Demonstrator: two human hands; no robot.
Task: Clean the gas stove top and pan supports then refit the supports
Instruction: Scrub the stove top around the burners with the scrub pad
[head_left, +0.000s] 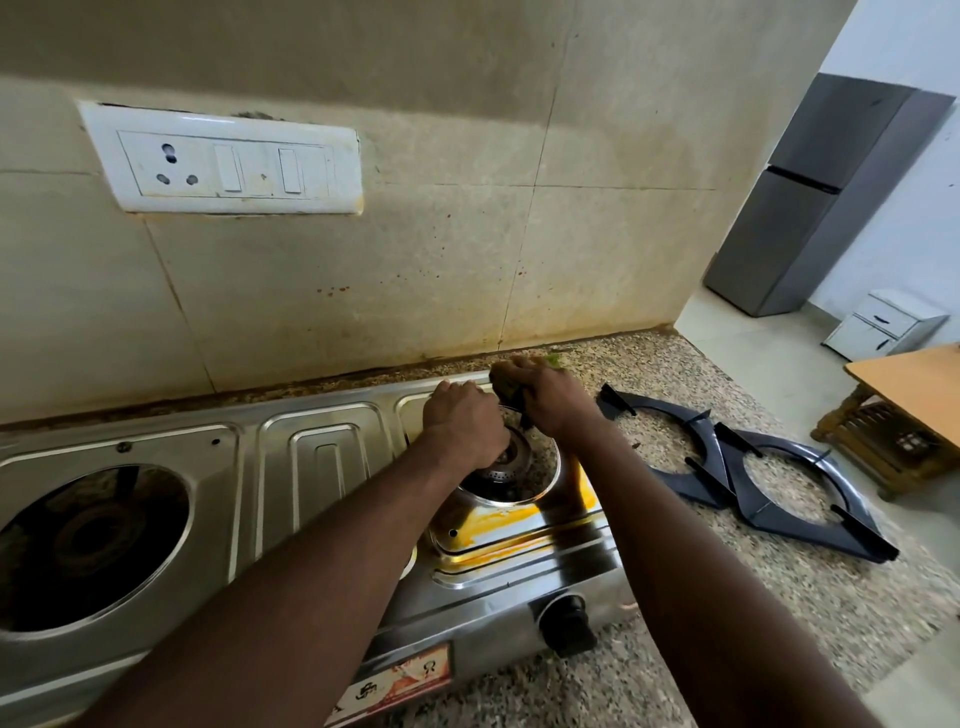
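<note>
Here, both your hands sit over the right burner (498, 475) of the steel stove (322, 457), in the middle of the frame. Your left hand (465, 423) has its fingers curled down round the top of that burner. Your right hand (553, 400), just beside it, pinches a dark scrub pad (505, 387) near the stove's back edge. Yellow stains (504, 519) lie on the stove top in front of the burner. The two black pan supports (724, 462) lie overlapping on the speckled table (779, 597), right of the stove.
</note>
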